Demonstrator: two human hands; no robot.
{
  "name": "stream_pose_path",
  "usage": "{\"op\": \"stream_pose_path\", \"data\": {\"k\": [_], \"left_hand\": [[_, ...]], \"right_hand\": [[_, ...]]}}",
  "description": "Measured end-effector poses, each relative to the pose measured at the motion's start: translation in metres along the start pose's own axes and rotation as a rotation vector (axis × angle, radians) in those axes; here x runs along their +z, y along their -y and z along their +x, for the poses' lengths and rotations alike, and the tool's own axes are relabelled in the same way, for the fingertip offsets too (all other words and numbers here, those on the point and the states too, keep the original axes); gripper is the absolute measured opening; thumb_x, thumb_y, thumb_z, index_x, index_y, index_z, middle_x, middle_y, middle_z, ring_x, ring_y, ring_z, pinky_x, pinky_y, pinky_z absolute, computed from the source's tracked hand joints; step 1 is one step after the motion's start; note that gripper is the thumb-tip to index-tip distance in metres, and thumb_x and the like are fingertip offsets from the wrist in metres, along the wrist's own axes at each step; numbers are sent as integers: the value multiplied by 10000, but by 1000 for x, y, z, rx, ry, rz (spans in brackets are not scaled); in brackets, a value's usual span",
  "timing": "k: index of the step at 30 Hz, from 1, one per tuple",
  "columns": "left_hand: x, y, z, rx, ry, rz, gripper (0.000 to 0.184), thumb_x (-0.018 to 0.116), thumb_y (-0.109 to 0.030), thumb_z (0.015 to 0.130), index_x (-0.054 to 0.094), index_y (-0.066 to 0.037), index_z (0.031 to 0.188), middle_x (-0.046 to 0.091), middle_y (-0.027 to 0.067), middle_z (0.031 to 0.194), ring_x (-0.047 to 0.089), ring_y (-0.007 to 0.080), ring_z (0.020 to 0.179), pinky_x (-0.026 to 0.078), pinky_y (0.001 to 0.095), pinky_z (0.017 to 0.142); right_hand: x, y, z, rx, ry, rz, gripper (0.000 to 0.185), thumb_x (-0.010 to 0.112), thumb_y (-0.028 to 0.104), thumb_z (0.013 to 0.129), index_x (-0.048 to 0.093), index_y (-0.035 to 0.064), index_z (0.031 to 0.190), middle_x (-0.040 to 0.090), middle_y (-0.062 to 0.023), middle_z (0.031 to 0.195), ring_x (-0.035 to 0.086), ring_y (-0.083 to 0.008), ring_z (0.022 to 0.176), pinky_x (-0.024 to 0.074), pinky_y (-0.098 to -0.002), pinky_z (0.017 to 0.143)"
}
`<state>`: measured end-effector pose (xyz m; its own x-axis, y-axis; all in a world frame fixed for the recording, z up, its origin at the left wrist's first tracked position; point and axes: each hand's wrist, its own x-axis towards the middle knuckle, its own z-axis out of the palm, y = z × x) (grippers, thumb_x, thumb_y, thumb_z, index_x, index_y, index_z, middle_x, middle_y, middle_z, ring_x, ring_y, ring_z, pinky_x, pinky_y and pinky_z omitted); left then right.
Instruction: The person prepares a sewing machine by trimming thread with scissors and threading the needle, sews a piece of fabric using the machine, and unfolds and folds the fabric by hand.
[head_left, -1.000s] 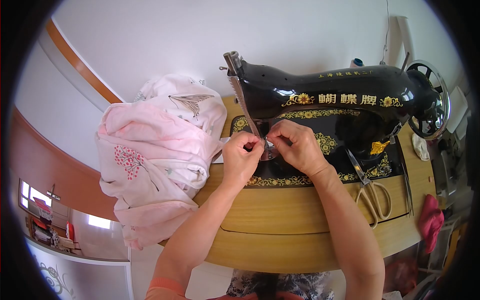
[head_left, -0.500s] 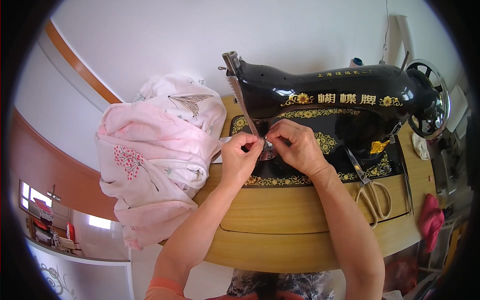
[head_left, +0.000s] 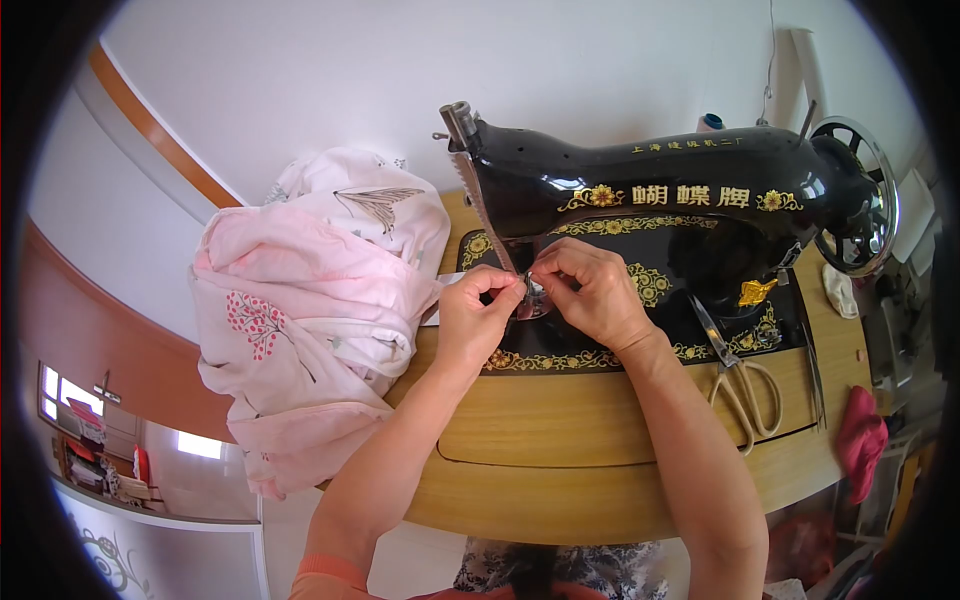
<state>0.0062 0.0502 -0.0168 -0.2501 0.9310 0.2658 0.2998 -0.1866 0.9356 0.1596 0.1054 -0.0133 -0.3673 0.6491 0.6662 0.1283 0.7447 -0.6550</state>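
Observation:
A black sewing machine (head_left: 600,170) with gold lettering stands on the wooden table. Under its needle end, my left hand (head_left: 478,312) and my right hand (head_left: 598,295) come together with fingertips pinched, almost touching. Whatever the fingers pinch is too small to make out; a thread does not show clearly. Just behind the fingertips is the shiny metal plate (head_left: 535,300) of the machine bed, partly hidden by the hands. Left of my left hand lies a heaped pink and white cloth (head_left: 310,300) printed with a butterfly and red berries.
Scissors (head_left: 738,375) with cream handles rest on the table to the right of my right arm. The handwheel (head_left: 855,200) is at the machine's right end. A spool (head_left: 711,123) stands behind the machine. A dark pink cloth (head_left: 861,440) hangs by the table's right edge.
The hands hold nearly the same pinched pose under the needle end. The whole view has shifted very slightly; nothing else has visibly moved.

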Motion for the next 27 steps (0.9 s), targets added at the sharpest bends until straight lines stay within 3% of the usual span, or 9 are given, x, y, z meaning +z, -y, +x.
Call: {"op": "stream_pose_path", "data": {"k": [8,14,27], "left_hand": [[-1,-4,0,-57,26,-11,49,654,-5,778,628,29,801,606,24,726,531,63,676,438,212,628],[0,-4,0,-36,-2,33,55,657,-6,761,627,28,790,606,28,705,530,67,646,438,214,603],[5,6,1,45,-94,128,80,686,-5,717,621,38,738,570,42,695,531,84,596,437,216,559]], "right_hand": [[1,3,0,-51,-65,-131,65,661,59,728,618,37,771,614,-76,786,608,-279,692,492,-357,593],[3,-2,-1,-144,-67,-196,65,662,65,728,621,40,772,606,-64,772,606,-266,686,494,-351,584],[2,1,-2,-113,-62,-185,62,655,24,723,611,25,767,607,-80,769,603,-279,684,489,-334,592]]}}
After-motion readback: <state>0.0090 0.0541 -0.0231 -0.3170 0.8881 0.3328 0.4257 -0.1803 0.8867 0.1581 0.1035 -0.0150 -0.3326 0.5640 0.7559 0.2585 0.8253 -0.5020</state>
